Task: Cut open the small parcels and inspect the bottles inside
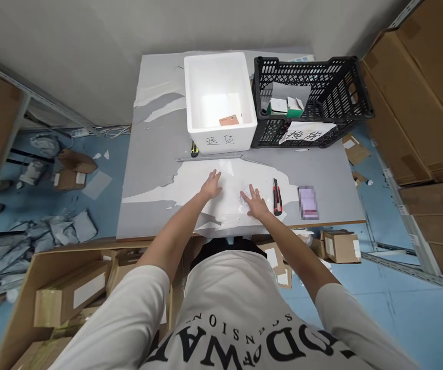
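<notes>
My left hand [211,185] rests with its fingers apart on the worn white patch of the tabletop [192,180], holding nothing. Spread fingers of my right hand [256,203] lie at a small clear piece with faint print [245,196]; whether it is a bag or a label I cannot tell. Just right of that hand is a red and black utility knife [277,198], its blade pointing away from me. Farther right lies a pale purple item, blurred out [308,202].
Behind my hands stand a white foam box [221,136] with an orange-brown card [229,120] inside and a black plastic crate [313,110] holding small green-and-white boxes. A yellow and black cutter [194,149] touches the foam box. Cardboard boxes [73,293] fill a large carton at lower left.
</notes>
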Motion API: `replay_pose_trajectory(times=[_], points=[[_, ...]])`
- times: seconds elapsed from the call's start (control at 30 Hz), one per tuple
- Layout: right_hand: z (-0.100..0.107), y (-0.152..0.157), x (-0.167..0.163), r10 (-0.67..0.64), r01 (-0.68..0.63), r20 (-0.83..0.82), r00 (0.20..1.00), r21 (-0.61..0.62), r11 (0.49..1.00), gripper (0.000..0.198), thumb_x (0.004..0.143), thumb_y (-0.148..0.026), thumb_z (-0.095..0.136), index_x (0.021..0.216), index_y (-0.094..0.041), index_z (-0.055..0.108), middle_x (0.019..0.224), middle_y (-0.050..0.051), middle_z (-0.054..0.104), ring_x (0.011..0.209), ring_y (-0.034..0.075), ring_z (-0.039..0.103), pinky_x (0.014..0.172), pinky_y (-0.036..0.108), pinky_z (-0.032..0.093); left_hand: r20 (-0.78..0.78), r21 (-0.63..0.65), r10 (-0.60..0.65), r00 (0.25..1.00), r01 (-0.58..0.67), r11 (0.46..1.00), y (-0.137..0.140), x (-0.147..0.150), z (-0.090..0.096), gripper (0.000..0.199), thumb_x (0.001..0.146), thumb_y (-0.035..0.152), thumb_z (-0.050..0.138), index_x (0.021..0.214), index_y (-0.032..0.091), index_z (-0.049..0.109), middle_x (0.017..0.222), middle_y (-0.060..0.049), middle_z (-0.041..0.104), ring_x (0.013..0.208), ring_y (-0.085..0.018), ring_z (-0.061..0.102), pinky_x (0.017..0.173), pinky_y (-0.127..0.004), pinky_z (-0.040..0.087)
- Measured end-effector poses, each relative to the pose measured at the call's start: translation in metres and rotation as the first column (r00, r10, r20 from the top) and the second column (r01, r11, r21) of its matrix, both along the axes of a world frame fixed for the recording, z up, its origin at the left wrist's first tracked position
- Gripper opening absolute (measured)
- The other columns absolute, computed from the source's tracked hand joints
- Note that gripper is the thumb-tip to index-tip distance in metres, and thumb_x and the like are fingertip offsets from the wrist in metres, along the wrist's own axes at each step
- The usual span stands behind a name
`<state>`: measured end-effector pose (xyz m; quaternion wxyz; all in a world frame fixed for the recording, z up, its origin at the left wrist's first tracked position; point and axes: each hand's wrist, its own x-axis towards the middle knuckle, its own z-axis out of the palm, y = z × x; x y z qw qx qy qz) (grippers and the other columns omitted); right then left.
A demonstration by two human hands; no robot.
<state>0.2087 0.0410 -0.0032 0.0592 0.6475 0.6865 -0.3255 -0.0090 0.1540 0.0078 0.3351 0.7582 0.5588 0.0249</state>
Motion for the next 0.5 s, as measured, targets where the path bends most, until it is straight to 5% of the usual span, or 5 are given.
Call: replay_pose_trajectory(times=[0.13, 0.27, 0.5], points=[[-0.026, 0.010, -0.002, -0.057, 0.053, -0.053, 0.997, -0.072, 0.996, 0.071, 0.076, -0.001, 0.061, 0.139, -0.027, 0.043, 0.160, 0.011, 0.004, 0.144, 0.041, 0.011, 0.096, 0.057, 0.044, -0.073, -0.071, -0.144, 0.987, 0.139, 0.988, 0.042, 0.016, -0.009, 0.073, 0.077, 0.013, 0.061, 0.144, 0.015, 0.032, 0.159, -0.016, 0.006, 0.146, -0.036, 0.009, 0.110, -0.051, 0.030], [-0.049, 0.012, -0.005, -0.146, 0.147, -0.099, 0.984, 0.004, 0.989, 0.051, 0.078, -0.001, 0.055, 0.123, -0.027, 0.055, 0.158, 0.009, 0.020, 0.143, 0.040, 0.017, 0.092, 0.057, 0.046, -0.118, -0.123, -0.232, 0.965, 0.217, 0.968, 0.066, 0.039, -0.024, 0.070, 0.076, 0.009, 0.058, 0.142, 0.013, 0.035, 0.159, -0.017, 0.005, 0.145, -0.038, 0.005, 0.110, -0.055, 0.026], [-0.059, 0.017, -0.006, -0.192, 0.209, -0.227, 0.955, 0.055, 0.976, 0.044, 0.077, -0.006, 0.054, 0.118, -0.022, 0.058, 0.153, 0.011, 0.027, 0.132, 0.036, 0.034, 0.099, 0.057, 0.039, -0.041, -0.146, -0.271, 0.962, 0.263, 0.954, 0.040, 0.042, -0.047, 0.058, 0.074, 0.007, 0.058, 0.132, 0.010, 0.049, 0.153, -0.018, 0.028, 0.144, -0.037, 0.017, 0.114, -0.052, 0.022]])
